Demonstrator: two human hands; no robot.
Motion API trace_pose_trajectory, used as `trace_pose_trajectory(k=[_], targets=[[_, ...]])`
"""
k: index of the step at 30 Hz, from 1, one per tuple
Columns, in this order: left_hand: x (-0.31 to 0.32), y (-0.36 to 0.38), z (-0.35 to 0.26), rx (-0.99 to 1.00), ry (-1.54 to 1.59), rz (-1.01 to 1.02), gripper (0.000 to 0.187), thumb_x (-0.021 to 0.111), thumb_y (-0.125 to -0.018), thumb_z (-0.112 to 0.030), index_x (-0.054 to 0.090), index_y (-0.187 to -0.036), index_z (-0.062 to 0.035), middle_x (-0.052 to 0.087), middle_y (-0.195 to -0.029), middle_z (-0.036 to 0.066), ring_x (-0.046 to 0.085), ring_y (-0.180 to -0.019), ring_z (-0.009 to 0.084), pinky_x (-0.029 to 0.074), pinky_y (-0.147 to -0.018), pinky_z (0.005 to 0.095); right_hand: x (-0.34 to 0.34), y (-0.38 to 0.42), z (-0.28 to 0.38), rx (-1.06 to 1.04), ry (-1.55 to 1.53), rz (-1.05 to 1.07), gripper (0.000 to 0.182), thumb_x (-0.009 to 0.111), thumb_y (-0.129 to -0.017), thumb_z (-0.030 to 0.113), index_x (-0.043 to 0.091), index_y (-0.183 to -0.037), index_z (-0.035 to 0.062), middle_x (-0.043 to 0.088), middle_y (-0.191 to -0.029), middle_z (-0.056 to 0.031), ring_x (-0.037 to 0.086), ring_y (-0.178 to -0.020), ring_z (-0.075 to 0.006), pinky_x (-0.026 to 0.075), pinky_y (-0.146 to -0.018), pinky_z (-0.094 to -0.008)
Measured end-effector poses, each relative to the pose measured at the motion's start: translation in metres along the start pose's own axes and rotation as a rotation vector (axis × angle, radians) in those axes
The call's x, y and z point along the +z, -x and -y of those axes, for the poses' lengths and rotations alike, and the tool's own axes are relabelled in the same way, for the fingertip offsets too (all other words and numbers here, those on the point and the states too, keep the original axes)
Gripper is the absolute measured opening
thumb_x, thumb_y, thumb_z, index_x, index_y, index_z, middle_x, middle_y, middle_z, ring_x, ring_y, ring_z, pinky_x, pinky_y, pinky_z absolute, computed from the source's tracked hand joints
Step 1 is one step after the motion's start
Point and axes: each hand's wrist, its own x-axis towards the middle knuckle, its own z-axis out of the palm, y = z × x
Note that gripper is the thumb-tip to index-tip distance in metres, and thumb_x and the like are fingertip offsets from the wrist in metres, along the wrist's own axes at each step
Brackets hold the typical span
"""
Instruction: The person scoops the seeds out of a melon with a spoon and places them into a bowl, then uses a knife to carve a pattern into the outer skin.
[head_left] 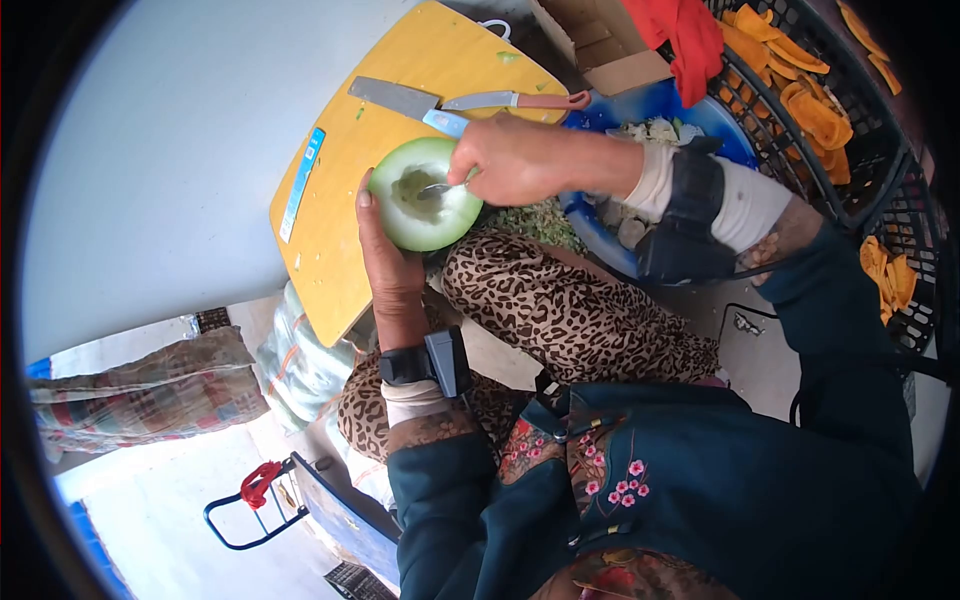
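A cut round green melon (424,226), pale inside with a hollow middle, is held over the edge of the yellow board (345,160). My left hand (388,250) is against its lower left side, thumb on the rim, with the other fingers hidden beneath. Closed round a handle, my right hand (510,160) holds a metal spoon (433,191), whose bowl end sits in the hollow. Just beyond the melon lie a cleaver (395,98) with a blue handle and a knife (485,100) with a reddish-brown handle.
A blue and white packet (303,185) lies on the board. To the right stand a blue basin (592,225) holding scraps and black crates (872,190) with orange slices. A cardboard box (625,72) and red cloth (690,45) are at the top. A folding cart (232,545) is lower left.
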Motion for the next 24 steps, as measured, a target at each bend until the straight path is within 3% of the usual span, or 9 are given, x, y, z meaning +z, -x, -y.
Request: trace_pose_trajectory(k=[4, 11, 14, 20, 24], targets=[[-0.002, 0.002, 0.0, -0.011, 0.01, 0.001, 0.06, 0.041, -0.099, -0.046, 0.035, -0.143, -0.0051, 0.05, -0.133, 0.014, 0.05, -0.122, 0.0259, 0.04, -0.104, 0.0401, 0.032, -0.012, 0.012, 0.063, 0.051, -0.162, 0.031, 0.054, -0.079, 0.004, 0.069, -0.106, -0.0035, 0.067, -0.093, -0.0276, 0.067, -0.093, -0.0387, 0.052, -0.085, -0.0428], [0.008, 0.009, -0.007, -0.032, 0.053, -0.035, 0.059, 0.038, -0.1, -0.049, 0.044, -0.135, -0.0027, 0.053, -0.129, 0.013, 0.052, -0.118, 0.0255, 0.041, -0.103, 0.0395, 0.03, -0.004, -0.002, -0.103, -0.147, -0.099, 0.031, 0.057, -0.078, 0.004, 0.069, -0.106, -0.0026, 0.068, -0.093, -0.0259, 0.068, -0.09, -0.0357, 0.053, -0.081, -0.0412], [0.009, 0.008, -0.008, -0.04, 0.058, -0.061, 0.058, 0.037, -0.1, -0.05, 0.047, -0.132, -0.002, 0.054, -0.128, 0.012, 0.053, -0.118, 0.0253, 0.041, -0.102, 0.0394, 0.006, 0.007, 0.009, -0.088, 0.023, 0.011, 0.033, 0.056, -0.077, 0.004, 0.07, -0.106, -0.0014, 0.068, -0.092, -0.0255, 0.068, -0.087, -0.0355, 0.053, -0.079, -0.041], [0.004, 0.006, -0.002, 0.005, 0.035, -0.02, 0.059, 0.043, -0.098, -0.046, 0.042, -0.137, -0.0011, 0.052, -0.13, 0.013, 0.051, -0.119, 0.0251, 0.041, -0.102, 0.039, 0.022, -0.005, 0.028, 0.04, 0.185, -0.161, 0.02, 0.055, -0.076, 0.003, 0.069, -0.088, -0.0026, 0.067, -0.083, -0.0227, 0.067, -0.081, -0.0388, 0.052, -0.075, -0.0454], [0.013, 0.008, -0.002, 0.099, -0.132, -0.043, 0.06, 0.047, -0.097, -0.043, 0.038, -0.14, -0.0008, 0.051, -0.129, 0.015, 0.051, -0.118, 0.0251, 0.042, -0.1, 0.0373, 0.034, -0.014, 0.026, -0.032, 0.273, -0.173, 0.014, 0.056, -0.074, 0.003, 0.066, -0.082, -0.0023, 0.067, -0.082, -0.0222, 0.066, -0.083, -0.0399, 0.052, -0.075, -0.0469]])
